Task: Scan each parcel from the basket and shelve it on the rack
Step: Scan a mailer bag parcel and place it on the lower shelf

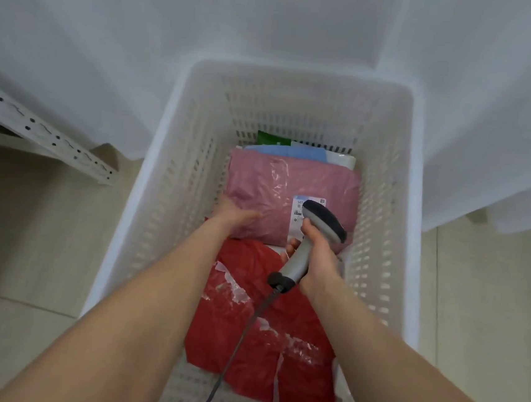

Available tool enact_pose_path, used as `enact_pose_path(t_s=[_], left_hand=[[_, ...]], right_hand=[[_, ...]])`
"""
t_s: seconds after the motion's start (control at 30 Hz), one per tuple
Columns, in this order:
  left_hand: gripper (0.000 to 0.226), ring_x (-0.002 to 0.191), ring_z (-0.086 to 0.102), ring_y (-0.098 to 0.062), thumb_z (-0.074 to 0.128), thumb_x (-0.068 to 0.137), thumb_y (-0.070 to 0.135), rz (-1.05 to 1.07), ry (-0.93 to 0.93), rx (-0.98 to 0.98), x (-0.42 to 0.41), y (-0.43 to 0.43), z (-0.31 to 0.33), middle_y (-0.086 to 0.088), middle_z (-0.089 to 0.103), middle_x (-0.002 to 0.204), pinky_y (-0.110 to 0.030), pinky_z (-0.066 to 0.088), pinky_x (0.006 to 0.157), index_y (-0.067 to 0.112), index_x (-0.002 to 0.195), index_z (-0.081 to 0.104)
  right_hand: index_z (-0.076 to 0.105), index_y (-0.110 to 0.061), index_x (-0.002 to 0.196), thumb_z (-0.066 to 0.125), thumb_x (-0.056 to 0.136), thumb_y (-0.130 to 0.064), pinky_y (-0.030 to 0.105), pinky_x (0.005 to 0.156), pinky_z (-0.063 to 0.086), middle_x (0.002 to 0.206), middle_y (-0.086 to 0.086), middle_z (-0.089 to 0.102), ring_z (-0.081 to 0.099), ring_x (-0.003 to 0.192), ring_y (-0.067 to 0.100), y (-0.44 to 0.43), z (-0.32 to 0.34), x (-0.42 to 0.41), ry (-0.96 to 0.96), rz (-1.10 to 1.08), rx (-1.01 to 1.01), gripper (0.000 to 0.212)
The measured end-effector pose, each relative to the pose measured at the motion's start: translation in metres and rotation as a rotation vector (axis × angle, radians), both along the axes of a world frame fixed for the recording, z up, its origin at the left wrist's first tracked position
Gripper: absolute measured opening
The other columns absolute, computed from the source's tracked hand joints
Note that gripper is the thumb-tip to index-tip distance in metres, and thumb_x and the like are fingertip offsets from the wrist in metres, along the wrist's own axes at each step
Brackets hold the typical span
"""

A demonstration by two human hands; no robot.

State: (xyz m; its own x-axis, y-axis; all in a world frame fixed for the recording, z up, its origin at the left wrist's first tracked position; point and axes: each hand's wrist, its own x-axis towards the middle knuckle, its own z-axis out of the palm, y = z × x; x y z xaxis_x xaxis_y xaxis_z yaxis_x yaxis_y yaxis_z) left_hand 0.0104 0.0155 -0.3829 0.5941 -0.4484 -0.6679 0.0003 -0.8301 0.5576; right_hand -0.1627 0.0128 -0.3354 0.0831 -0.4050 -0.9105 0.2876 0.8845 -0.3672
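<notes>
A white slotted basket [181, 147] stands on the floor below me. Inside lie a pink parcel [275, 185] with a white label [299, 204] and, nearer to me, a red parcel [260, 339]. Blue, green and white parcels [295, 150] peek out behind the pink one. My left hand [233, 214] rests flat on the pink parcel's left edge, fingers spread. My right hand [317, 257] grips the handle of a grey barcode scanner [316, 235], whose dark head hangs just over the label. Its cable [238, 337] trails back across the red parcel.
A white perforated metal rack beam [43, 134] juts in at the left, low above the beige tiled floor [26, 242]. White cloth or sheeting [274, 23] hangs behind and on both sides of the basket.
</notes>
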Motion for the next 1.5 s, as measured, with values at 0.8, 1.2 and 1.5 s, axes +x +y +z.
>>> enact_pose_path(t_s=[0.8,1.2,1.5], left_hand=[[0.045,0.11,0.057,-0.032,0.058,0.087,-0.001,0.204,0.109,-0.085,-0.014,0.022,0.12,-0.019,0.057,0.12,-0.043,0.048,0.097,-0.008,0.13,0.045],[0.038,0.106,0.061,-0.031,0.059,0.09,-0.003,0.519,0.261,-0.307,0.005,0.09,0.356,-0.023,0.059,0.123,-0.04,0.049,0.09,-0.008,0.126,0.05],[0.033,0.057,0.067,-0.014,0.065,0.087,0.005,0.355,0.476,-0.341,0.003,0.116,0.518,-0.01,0.069,0.084,-0.028,0.058,0.055,-0.006,0.118,0.06]], right_hand=[[0.065,-0.01,0.085,0.073,0.086,-0.031,0.028,0.056,0.053,0.068,0.003,0.062,0.061,0.063,0.016,0.021,0.104,-0.018,-0.061,0.079,0.003,0.022],[0.06,-0.011,0.119,0.074,0.083,-0.021,0.036,0.06,0.055,0.103,0.013,0.065,0.068,0.082,0.029,0.062,0.33,-0.007,-0.183,0.005,0.024,0.04],[0.067,-0.01,0.101,0.071,0.084,-0.023,0.032,0.051,0.056,0.073,0.007,0.072,0.068,0.069,0.023,0.068,0.486,0.0,-0.318,-0.035,-0.098,0.022]])
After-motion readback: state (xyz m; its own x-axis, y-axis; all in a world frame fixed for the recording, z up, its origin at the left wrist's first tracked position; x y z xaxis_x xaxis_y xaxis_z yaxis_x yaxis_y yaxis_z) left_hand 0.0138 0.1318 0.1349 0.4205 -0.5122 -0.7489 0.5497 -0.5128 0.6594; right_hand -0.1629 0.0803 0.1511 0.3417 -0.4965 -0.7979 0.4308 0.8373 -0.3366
